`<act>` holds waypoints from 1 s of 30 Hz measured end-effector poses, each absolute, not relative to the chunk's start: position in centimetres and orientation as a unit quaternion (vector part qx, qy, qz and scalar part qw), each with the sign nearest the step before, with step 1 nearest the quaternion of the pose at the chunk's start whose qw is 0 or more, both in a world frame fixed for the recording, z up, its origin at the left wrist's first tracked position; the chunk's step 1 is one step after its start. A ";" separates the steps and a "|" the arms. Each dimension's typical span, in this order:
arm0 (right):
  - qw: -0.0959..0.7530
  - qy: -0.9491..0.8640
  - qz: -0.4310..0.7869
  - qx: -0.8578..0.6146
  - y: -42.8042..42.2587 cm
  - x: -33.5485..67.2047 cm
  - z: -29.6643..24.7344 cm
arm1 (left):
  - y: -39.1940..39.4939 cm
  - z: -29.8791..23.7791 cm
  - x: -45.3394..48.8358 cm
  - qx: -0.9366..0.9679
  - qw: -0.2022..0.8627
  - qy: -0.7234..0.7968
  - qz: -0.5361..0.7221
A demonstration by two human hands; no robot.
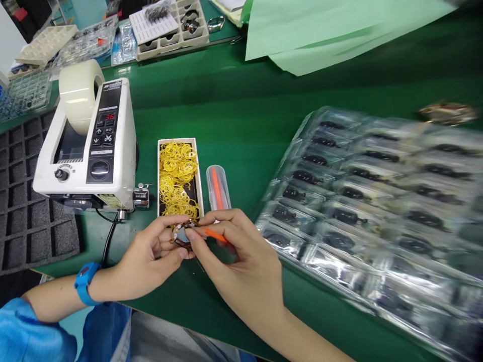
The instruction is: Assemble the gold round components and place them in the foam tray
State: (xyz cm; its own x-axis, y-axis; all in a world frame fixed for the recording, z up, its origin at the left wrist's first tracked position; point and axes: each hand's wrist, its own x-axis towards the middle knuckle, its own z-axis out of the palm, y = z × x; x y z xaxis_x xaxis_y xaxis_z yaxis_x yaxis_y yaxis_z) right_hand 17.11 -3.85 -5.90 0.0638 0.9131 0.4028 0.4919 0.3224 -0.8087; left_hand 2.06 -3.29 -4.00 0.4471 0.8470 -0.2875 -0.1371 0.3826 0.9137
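Left hand point(149, 261) holds a round part point(181, 235) at its fingertips point(182, 254).

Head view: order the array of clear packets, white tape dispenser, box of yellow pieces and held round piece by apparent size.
1. Array of clear packets
2. White tape dispenser
3. Box of yellow pieces
4. Round piece, partly covered

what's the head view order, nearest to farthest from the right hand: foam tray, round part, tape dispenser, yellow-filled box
1. Round part, at the right hand
2. Yellow-filled box, just beyond the fingertips
3. Tape dispenser, left
4. Foam tray, far left
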 end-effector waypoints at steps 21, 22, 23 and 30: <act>0.443 -0.712 0.231 -0.494 -3.1 17.3 -5.8 | -3.0 -4.3 2.3 0.456 0.661 0.471 0.365; 0.439 -0.719 0.221 -0.492 -3.0 17.4 -5.9 | -2.9 -4.3 2.2 0.487 0.645 0.475 0.348; 0.437 -0.729 0.204 -0.486 -3.0 17.5 -5.9 | -2.8 -4.2 1.9 0.525 0.622 0.479 0.328; 0.465 -0.787 -0.049 -0.402 -4.1 18.1 -5.5 | -1.8 -3.2 1.1 0.700 0.430 0.470 0.322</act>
